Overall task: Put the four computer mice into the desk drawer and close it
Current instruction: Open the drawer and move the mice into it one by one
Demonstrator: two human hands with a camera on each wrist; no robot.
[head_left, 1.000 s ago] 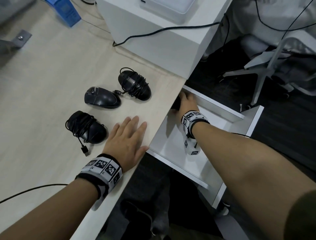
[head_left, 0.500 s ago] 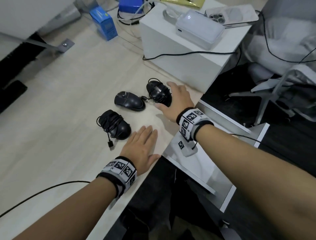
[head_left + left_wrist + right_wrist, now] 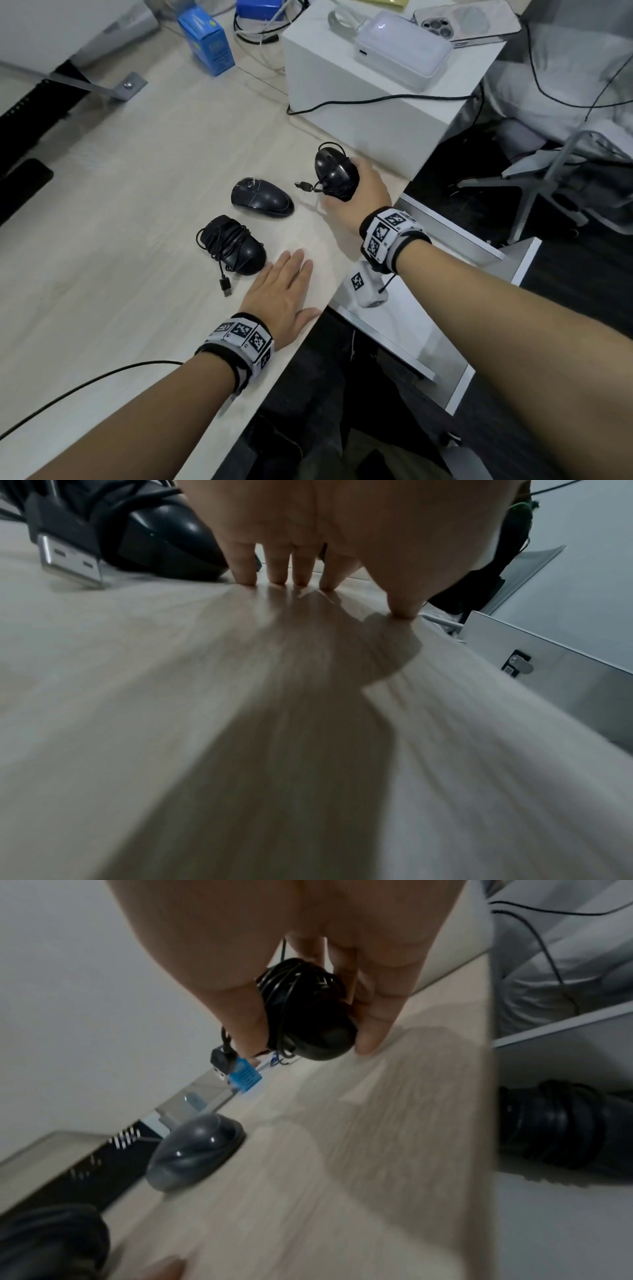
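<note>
My right hand (image 3: 359, 195) grips a black mouse wrapped in its cable (image 3: 337, 173) and holds it just above the desk; the grip shows closely on the held mouse (image 3: 308, 1015). A plain black mouse (image 3: 262, 198) and a second cable-wrapped mouse (image 3: 236, 246) lie on the wooden desk. My left hand (image 3: 284, 287) rests flat on the desk, beside that wrapped mouse (image 3: 154, 534), fingers (image 3: 277, 569) straight. The white drawer (image 3: 455, 229) stands open below the desk's right edge, and another wrapped mouse (image 3: 555, 1123) lies inside it.
A white box (image 3: 359, 113) with a charger and a phone on top stands just behind the held mouse. A blue carton (image 3: 209, 41) sits at the back. A chair base (image 3: 548, 171) is on the floor beyond the drawer.
My right hand left the drawer, reached the far wrapped mouse on the desk, took hold of it and raised it. The left hand stayed flat on the desk.
</note>
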